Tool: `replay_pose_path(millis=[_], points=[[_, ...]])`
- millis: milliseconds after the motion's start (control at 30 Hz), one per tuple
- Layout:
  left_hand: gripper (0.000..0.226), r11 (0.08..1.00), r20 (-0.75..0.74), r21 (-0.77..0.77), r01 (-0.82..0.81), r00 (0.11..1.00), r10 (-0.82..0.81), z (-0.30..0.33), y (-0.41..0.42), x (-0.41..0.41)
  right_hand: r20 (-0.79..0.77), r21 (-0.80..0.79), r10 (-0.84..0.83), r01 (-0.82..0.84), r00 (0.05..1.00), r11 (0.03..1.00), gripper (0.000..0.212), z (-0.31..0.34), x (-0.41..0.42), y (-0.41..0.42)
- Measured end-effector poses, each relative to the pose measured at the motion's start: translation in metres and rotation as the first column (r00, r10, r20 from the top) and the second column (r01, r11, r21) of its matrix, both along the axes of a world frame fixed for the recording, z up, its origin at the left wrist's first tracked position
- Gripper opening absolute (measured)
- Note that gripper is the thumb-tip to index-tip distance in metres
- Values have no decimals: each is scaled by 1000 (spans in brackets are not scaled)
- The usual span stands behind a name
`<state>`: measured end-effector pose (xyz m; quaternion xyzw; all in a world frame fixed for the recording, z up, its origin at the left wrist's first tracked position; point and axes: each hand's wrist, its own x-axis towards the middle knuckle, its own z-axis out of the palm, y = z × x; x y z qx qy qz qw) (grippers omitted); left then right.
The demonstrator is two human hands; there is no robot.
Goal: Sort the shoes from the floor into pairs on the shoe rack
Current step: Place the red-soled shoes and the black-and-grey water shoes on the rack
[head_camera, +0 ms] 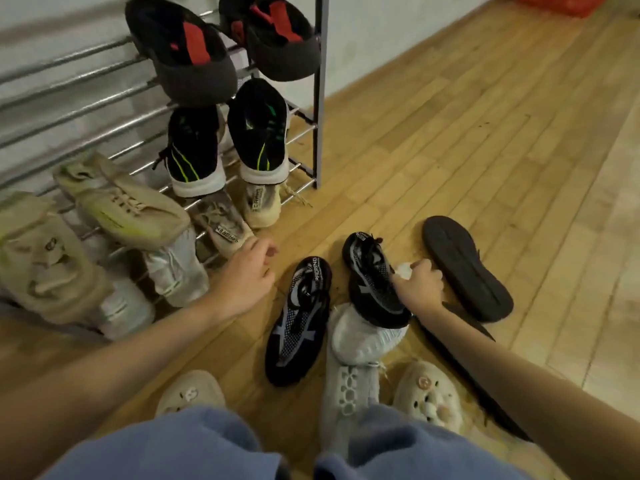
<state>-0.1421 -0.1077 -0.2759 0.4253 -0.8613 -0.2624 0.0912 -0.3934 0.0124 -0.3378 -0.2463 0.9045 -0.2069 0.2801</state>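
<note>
Shoes still on the floor near the shoe rack (317, 98) look light and soft, best pinched at the heel collar: the right hand (420, 284) curls closed on a black knit sneaker (372, 282), the left hand (247, 271) hangs loosely curled, empty.

Counted on the rack (317, 98): two black slippers with red insoles (187, 46), two black trainers (194, 150), several beige trainers (121, 206). Counted on the floor (450, 133): two black mesh shoes (298, 323), one upturned black shoe (465, 268).
</note>
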Motion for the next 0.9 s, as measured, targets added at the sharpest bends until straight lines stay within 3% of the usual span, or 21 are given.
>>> replay_pose_path(millis=[133,300,400,567,733,833,900], points=[[36,991,93,133,18,995,-31,-17,-3,-10,192,-22,-75,80,979,997,30,-26,4,11],[30,959,82,274,-70,995,49,-36,-4,-17,300,-206,-78,144,951,968,38,-19,11,8],[32,909,181,386,-154,979,89,-50,-3,-14,270,-304,-24,109,963,946,27,-4,24,4],[74,814,347,539,-218,938,21,-84,23,8,182,-441,114,-22,977,897,26,4,49,14],[74,761,378,599,-248,926,5,-101,46,16,34,-493,169,-130,985,860,27,10,65,14],[79,751,378,582,-311,922,88,-116,46,19,71,-487,132,-81,989,870,26,13,69,15],[62,736,384,572,-362,911,150,-121,43,16,127,-470,92,-22,988,883,26,15,70,15]])
